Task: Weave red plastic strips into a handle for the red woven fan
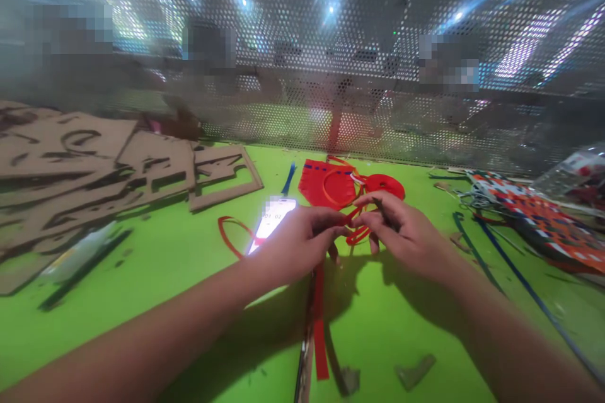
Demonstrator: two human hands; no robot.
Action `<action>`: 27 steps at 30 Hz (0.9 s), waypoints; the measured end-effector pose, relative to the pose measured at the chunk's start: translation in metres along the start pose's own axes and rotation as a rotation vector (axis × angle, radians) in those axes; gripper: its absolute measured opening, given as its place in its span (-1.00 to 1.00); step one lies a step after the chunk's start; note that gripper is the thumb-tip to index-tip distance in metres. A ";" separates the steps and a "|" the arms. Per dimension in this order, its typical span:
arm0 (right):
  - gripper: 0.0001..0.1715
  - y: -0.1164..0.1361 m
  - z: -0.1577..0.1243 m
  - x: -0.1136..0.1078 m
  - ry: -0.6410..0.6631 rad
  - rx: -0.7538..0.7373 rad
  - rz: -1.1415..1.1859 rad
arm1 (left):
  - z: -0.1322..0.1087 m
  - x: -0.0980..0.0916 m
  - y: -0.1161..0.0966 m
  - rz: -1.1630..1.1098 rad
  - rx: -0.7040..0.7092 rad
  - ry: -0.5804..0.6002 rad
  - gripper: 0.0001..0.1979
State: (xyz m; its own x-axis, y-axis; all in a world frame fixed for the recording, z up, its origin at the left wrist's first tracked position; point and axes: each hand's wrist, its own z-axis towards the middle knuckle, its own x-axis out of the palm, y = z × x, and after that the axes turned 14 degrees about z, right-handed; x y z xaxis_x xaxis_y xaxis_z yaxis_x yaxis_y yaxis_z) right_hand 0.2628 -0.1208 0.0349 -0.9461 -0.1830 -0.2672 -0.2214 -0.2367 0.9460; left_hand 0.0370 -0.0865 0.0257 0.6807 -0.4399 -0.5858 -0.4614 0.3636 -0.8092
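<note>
My left hand point(297, 244) is closed, thumb and fingers pinching a narrow red strip point(321, 334) whose flat end hangs below it over the green table. My right hand point(404, 234) faces it, fingertips closed on a looped part of the same red strip material. Exactly how the strip runs between the fingertips is hard to make out. Just beyond the hands lies a red woven piece point(324, 184) with a dark blue dashed band along its top. Beside it is a red coil of strip point(386, 186). A lit phone point(271, 224) lies partly behind my left hand.
Cut cardboard sheets point(94, 157) are piled at the left, near a clear plastic packet point(78, 255). Orange, white and blue woven pieces point(534, 211) lie at the right with loose blue strips point(524, 283). A perforated metal screen point(302, 88) stands along the back; blurred figures show behind it.
</note>
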 end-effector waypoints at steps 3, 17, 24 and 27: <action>-0.75 0.001 0.003 0.001 -0.040 0.023 -0.019 | 0.003 -0.001 -0.004 -0.087 -0.085 0.091 -0.68; -0.70 -0.022 -0.016 0.014 -0.264 0.055 0.134 | -0.011 0.010 -0.001 0.247 0.123 -0.024 -0.70; -0.58 -0.019 -0.022 0.020 -0.264 0.004 0.237 | -0.014 0.008 -0.005 0.220 0.126 -0.023 -0.70; -0.65 -0.015 -0.019 0.013 -0.335 -0.025 0.225 | -0.014 0.001 -0.005 0.198 0.151 0.039 -0.67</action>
State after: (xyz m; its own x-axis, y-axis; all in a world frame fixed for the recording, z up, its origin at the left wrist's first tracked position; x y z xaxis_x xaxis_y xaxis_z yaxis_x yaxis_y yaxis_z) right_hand 0.2589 -0.1377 0.0135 -0.9959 0.0873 0.0245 0.0018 -0.2503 0.9682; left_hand 0.0319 -0.1000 0.0284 0.5618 -0.3776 -0.7361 -0.4915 0.5634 -0.6641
